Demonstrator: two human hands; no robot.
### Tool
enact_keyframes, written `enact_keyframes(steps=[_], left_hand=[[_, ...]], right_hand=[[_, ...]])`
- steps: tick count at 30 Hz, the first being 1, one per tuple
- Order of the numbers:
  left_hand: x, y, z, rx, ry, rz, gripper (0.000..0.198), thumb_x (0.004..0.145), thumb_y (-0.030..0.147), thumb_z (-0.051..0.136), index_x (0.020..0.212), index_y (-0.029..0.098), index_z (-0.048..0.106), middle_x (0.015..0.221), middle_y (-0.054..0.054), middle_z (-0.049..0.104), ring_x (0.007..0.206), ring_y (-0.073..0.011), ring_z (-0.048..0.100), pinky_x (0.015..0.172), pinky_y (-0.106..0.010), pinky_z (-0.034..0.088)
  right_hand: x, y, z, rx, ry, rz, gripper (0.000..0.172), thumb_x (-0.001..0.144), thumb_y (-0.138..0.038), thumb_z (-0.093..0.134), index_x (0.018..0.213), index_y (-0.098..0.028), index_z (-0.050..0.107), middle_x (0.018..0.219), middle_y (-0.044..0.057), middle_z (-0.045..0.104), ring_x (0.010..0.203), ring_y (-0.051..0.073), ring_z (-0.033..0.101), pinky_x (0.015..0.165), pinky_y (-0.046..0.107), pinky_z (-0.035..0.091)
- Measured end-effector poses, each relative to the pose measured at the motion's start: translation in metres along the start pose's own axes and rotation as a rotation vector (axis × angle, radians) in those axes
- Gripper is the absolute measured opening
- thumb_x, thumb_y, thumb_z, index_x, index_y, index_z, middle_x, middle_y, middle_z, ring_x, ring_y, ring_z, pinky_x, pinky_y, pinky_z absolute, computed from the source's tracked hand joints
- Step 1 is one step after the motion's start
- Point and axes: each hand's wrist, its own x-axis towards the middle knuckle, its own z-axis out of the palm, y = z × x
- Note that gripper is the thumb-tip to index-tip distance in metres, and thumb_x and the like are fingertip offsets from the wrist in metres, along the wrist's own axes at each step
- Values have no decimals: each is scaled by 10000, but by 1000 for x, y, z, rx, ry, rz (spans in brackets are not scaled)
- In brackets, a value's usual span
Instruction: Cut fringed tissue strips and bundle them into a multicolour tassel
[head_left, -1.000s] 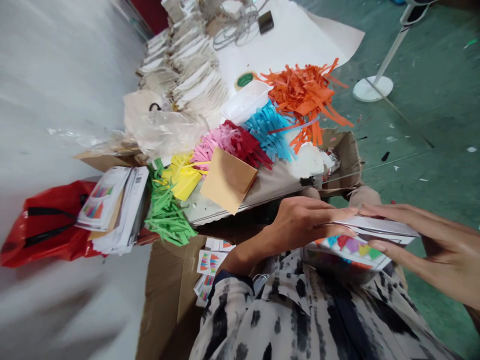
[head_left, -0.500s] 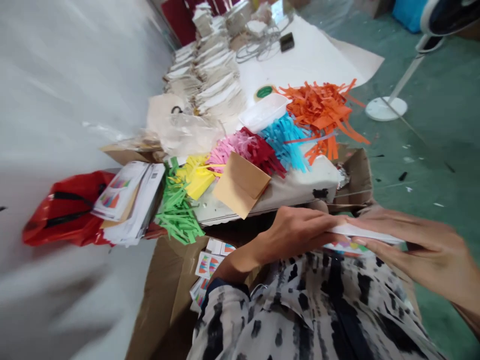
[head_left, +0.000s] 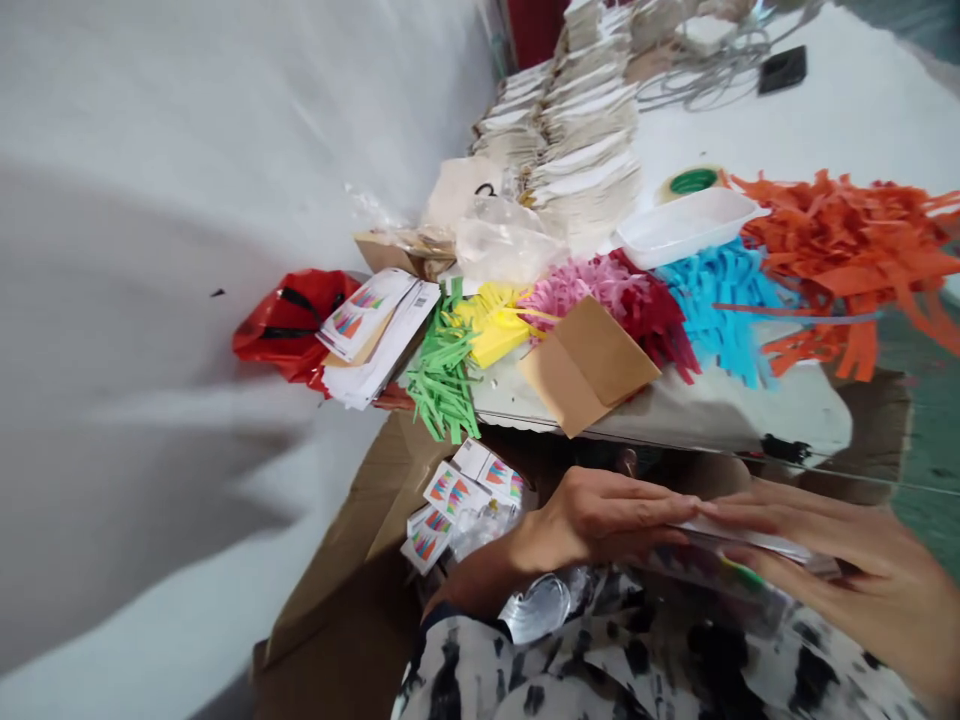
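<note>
In front of my lap, both hands grip a flat white packet with a coloured print (head_left: 765,543), seen almost edge-on. My left hand (head_left: 611,515) has its fingers closed on the packet's left end. My right hand (head_left: 840,550) pinches the right end, thumb below and fingers above; the fingertips of both hands meet at its top edge. A folded brown paper card (head_left: 589,365) lies at the table's front edge beyond my hands. Beneath my left forearm, several printed packets (head_left: 454,492) sit in a cardboard box (head_left: 330,590).
Along the white table (head_left: 780,410) lie paper strips: green (head_left: 442,385), yellow (head_left: 495,325), pink (head_left: 585,285), dark red (head_left: 664,320), blue (head_left: 724,300) and orange (head_left: 847,240). A white tray (head_left: 690,228), tape roll (head_left: 691,182), paper stacks (head_left: 589,150) and red bag (head_left: 289,325) are around them.
My view has swung left, so the table and strips appear further right. The packet remains between both hands, and more of the box under my left forearm shows.
</note>
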Motion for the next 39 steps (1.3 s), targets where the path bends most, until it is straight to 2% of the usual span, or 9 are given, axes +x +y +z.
enact_keyframes(steps=[4, 7, 11, 13, 18, 22, 27, 32, 39], left_hand=[[-9, 11, -31, -102, 170, -132, 378, 934, 305, 757, 1286, 168, 765, 1238, -116, 789, 1092, -204, 791, 972, -281, 662], [-14, 14, -52, -170, 262, -158, 334, 915, 265, 776, 1234, 165, 792, 1183, -123, 804, 1059, -213, 800, 949, -275, 664], [-16, 3, -66, -229, 315, -169, 333, 893, 238, 802, 1223, 195, 797, 1166, -110, 807, 1022, -202, 807, 907, -243, 661], [-10, -8, -70, -280, 333, -161, 319, 882, 253, 816, 1197, 202, 806, 1126, -107, 817, 990, -197, 811, 887, -243, 659], [31, -30, -72, -445, 192, -136, 299, 892, 330, 809, 1166, 210, 818, 1281, -138, 770, 1185, -240, 755, 1014, -331, 627], [87, -46, -58, -536, 6, -99, 319, 880, 376, 818, 1166, 234, 823, 1451, -128, 680, 1395, -280, 626, 1116, -348, 560], [172, -73, -23, -463, -233, 19, 274, 900, 364, 790, 1134, 230, 836, 1334, -121, 749, 1500, -288, 521, 1293, -433, 380], [223, -93, 5, -379, -371, 49, 271, 928, 342, 747, 1152, 215, 828, 1324, -123, 753, 1546, -268, 463, 1297, -437, 378], [227, -105, 16, -484, -391, -158, 264, 883, 355, 792, 1096, 208, 846, 1280, -126, 772, 1554, -271, 450, 1289, -419, 390]], right_hand=[[38, 24, -1, -24, 63, 250, 330, 950, -514, 627, 1215, -380, 769, 1158, -9, 823, 992, 231, 798, 751, 291, 654], [87, 46, 23, -243, 194, 538, 506, 974, -652, 512, 1223, -282, 752, 1185, 76, 810, 910, 256, 773, 759, 369, 607], [141, 68, 63, -342, 204, 568, 609, 935, -627, 557, 1331, -182, 684, 1174, 161, 795, 944, 327, 735, 733, 408, 519], [149, 73, 66, -360, 228, 574, 558, 937, -583, 555, 1310, -195, 698, 1072, 135, 811, 904, 317, 728, 700, 391, 489], [111, 82, 7, -418, 344, 611, 495, 917, -641, 562, 1180, -273, 764, 886, 57, 793, 729, 244, 696, 694, 379, 473], [59, 94, -50, -487, 428, 722, 572, 891, -758, 525, 1090, -283, 775, 937, 73, 814, 719, 255, 708, 658, 389, 480], [19, 113, -74, -499, 408, 806, 645, 868, -787, 528, 1127, -254, 783, 983, 89, 824, 699, 252, 712, 624, 378, 481], [26, 135, -88, -477, 369, 724, 517, 922, -649, 536, 1160, -255, 773, 1174, 93, 801, 769, 239, 704, 693, 395, 516], [74, 165, -95, -468, 302, 478, 426, 962, -540, 570, 1224, -250, 740, 1246, 88, 768, 1073, 269, 721, 880, 404, 547]])
